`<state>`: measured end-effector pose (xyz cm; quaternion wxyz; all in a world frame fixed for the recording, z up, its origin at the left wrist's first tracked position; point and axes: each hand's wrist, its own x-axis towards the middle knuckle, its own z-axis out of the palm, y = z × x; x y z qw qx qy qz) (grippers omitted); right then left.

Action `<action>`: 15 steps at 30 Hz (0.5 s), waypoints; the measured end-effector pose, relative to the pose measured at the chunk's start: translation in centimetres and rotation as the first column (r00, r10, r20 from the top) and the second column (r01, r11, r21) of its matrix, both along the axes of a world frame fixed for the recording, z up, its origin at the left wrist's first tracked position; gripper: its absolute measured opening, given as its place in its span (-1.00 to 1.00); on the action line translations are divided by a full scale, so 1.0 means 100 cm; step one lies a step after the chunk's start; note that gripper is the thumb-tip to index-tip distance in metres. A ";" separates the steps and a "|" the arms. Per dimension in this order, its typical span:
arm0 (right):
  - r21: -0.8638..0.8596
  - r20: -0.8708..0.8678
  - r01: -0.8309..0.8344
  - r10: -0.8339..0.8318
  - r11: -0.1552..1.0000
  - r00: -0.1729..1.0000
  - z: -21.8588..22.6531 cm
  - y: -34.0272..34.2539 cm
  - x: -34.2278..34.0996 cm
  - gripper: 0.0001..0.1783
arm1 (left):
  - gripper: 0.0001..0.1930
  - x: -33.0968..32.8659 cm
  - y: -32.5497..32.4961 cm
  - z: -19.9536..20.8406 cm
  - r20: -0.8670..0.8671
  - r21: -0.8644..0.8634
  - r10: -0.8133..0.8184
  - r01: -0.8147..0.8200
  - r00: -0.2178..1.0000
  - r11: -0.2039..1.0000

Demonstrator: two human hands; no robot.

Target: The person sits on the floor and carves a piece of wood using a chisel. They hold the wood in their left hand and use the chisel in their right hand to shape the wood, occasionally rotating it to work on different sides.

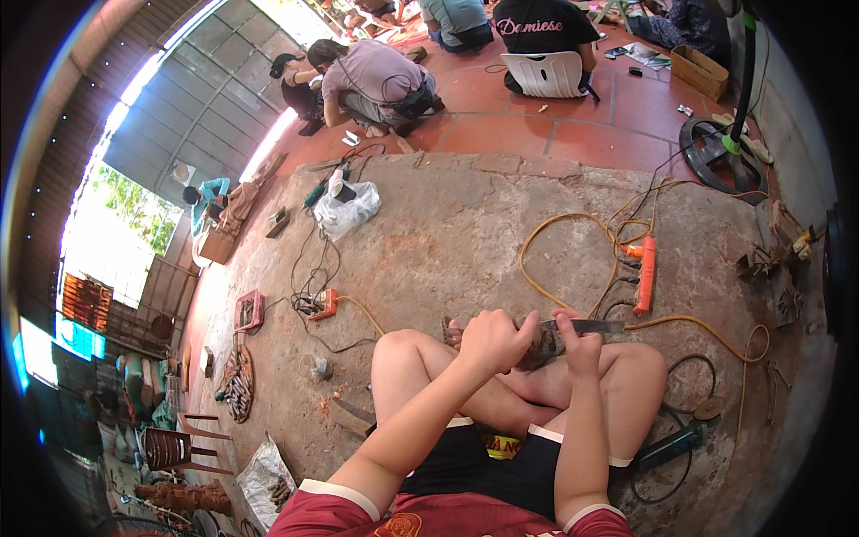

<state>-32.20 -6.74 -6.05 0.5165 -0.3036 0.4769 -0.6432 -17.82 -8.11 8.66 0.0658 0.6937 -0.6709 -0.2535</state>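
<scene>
My left hand (497, 342) is closed in a fist above my crossed legs. Beside its thumb a dark knife blade (598, 326) runs rightward, and the fist seems wrapped round its hidden handle end. My right hand (580, 347) grips the same blade, its tip showing past the fingers. Below and between the hands a dark, rough piece (537, 353) rests by my feet, mostly covered; I cannot make out what it is. A second broad blade (353, 416) lies on the floor left of my left knee.
On the right lie an orange power strip (645, 276), a looping yellow cable (537, 237) and a dark green power tool (671, 445). Leftward are another orange socket block (324, 304), a metal cup (318, 366) and a plastic bag (347, 210). Several people sit farther off.
</scene>
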 end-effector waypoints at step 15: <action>-0.029 -0.127 0.020 -0.023 0.999 0.992 0.001 -0.001 0.003 -0.84 | -0.35 0.003 -0.001 -0.009 0.032 -0.047 -0.019 0.021 0.999 0.999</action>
